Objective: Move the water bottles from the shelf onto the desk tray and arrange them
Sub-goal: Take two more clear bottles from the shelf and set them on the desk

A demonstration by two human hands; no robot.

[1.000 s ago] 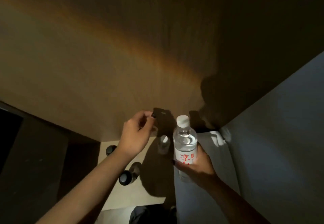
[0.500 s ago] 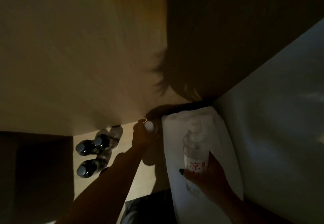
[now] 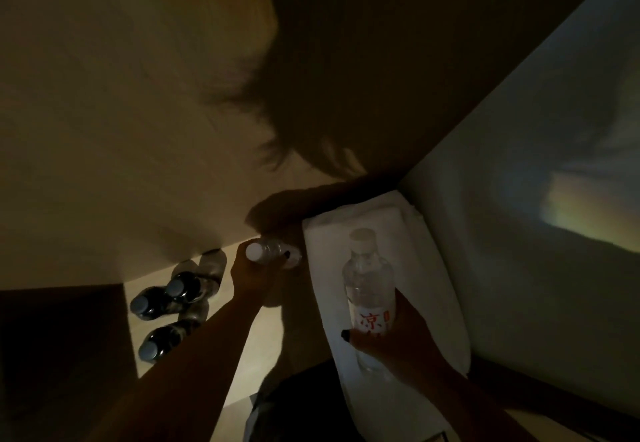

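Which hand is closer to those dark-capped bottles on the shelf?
Left. The left hand, gripping a white-capped bottle, sits just right of the dark-capped bottles. The right hand holds a red-labelled bottle farther right.

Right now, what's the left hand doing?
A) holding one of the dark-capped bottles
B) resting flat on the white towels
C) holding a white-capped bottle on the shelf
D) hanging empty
C: the left hand has its grip round a white-capped bottle on the shelf, right of the dark-capped bottles; the right hand holds the red-labelled bottle.
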